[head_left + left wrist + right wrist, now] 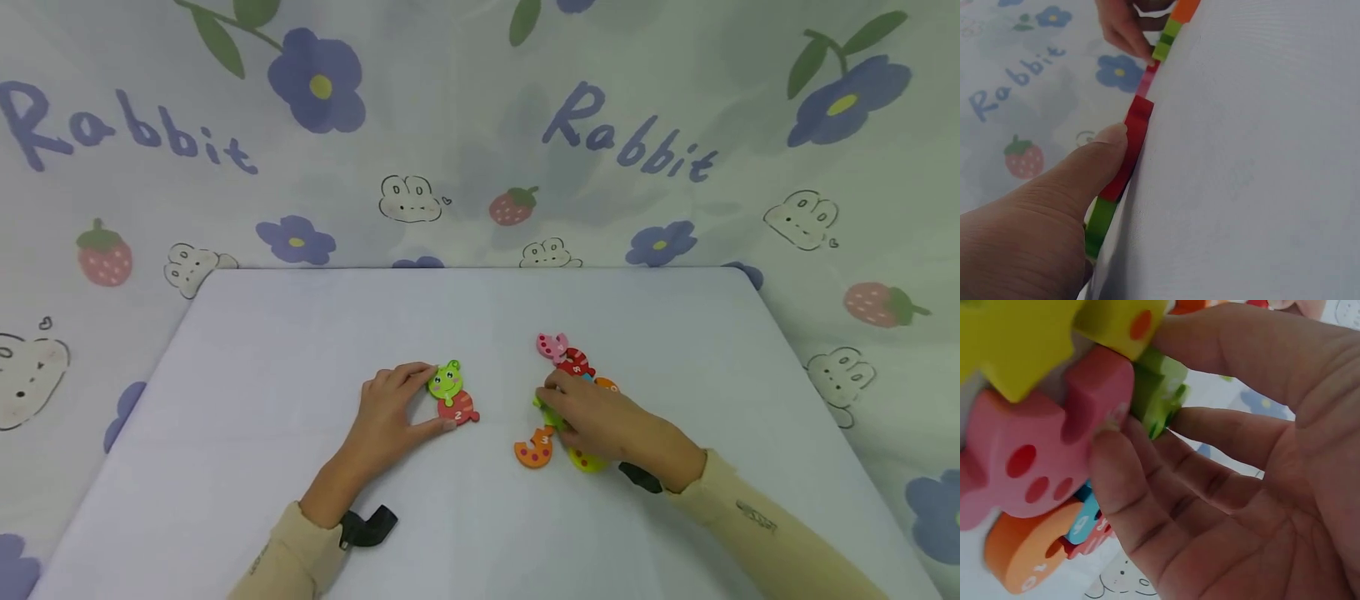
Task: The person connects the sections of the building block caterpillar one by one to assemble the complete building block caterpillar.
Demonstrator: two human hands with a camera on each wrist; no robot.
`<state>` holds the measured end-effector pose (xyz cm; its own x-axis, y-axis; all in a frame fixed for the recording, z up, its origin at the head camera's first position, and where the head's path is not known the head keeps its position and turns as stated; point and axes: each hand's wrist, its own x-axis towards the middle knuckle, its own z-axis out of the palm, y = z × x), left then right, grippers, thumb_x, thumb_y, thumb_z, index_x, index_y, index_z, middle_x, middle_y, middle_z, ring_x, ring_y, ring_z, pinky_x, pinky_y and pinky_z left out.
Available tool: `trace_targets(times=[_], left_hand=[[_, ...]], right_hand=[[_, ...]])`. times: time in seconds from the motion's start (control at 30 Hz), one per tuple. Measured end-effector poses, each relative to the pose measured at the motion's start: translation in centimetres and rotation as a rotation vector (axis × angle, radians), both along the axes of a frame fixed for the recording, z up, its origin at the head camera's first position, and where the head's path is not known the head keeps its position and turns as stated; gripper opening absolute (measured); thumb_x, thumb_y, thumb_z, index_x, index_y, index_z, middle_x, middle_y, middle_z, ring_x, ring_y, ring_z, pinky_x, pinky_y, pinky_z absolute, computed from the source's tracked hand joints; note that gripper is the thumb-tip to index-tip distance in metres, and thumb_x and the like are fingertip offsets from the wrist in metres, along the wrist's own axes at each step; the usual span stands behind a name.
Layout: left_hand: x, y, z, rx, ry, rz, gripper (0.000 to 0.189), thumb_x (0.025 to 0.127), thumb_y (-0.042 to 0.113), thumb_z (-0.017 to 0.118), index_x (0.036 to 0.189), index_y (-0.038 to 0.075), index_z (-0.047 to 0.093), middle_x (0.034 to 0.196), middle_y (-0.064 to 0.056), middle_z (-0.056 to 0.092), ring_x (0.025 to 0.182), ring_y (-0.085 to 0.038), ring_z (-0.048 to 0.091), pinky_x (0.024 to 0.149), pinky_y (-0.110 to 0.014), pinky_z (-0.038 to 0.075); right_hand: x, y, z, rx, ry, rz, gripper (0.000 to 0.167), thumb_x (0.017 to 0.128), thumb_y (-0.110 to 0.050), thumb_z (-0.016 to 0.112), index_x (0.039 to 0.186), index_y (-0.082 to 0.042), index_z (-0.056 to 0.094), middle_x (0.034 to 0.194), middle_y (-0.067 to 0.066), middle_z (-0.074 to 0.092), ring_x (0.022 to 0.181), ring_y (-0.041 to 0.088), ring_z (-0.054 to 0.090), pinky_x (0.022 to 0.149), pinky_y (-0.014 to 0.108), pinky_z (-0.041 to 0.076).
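Observation:
My left hand grips two joined caterpillar puzzle pieces at their left side. One is a green smiling head; below it sits a red piece numbered 2. In the left wrist view the thumb presses the edge of the red piece, with the green head's edge beside it. Over a cluster of puzzle pieces, my right hand pinches a green piece, partly hidden by the fingers. An orange piece numbered 3 lies just left of that hand, and a yellow piece under it.
Beyond the right hand lie a pink piece, a red piece numbered 5 and an orange piece. The right wrist view also shows a spotted pink piece and a blue one. A white cloth covers the table.

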<state>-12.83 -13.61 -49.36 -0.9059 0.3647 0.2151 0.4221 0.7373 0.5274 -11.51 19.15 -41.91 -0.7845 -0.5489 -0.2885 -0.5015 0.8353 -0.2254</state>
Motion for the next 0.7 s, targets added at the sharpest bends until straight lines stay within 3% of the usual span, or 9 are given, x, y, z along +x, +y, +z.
trace_targets(times=[0.33,0.7], left_hand=[[0.14,-0.08,0.3,0.009,-0.021,-0.002,0.083,0.081,0.05,0.089,0.15,0.015,0.059,0.147,-0.004,0.056,0.125,-0.03,0.05,0.1,-0.054,0.033],[0.04,-0.12,0.19,0.012,-0.021,-0.003,0.083,0.08,0.05,0.09,0.149,0.015,0.06,0.146,-0.004,0.056,0.124,-0.029,0.05,0.101,-0.054,0.033]], right_hand=[[-0.01,0.22,0.16,-0.039,-0.009,-0.03,0.058,0.089,-0.022,0.086,0.139,-0.004,0.062,0.131,0.01,0.057,0.112,0.022,0.061,0.09,0.038,0.058],[0.05,0.35,-0.3,-0.044,0.01,-0.055,0.063,0.087,-0.031,0.088,0.139,-0.006,0.064,0.132,0.009,0.058,0.114,0.021,0.061,0.093,0.039,0.057]])
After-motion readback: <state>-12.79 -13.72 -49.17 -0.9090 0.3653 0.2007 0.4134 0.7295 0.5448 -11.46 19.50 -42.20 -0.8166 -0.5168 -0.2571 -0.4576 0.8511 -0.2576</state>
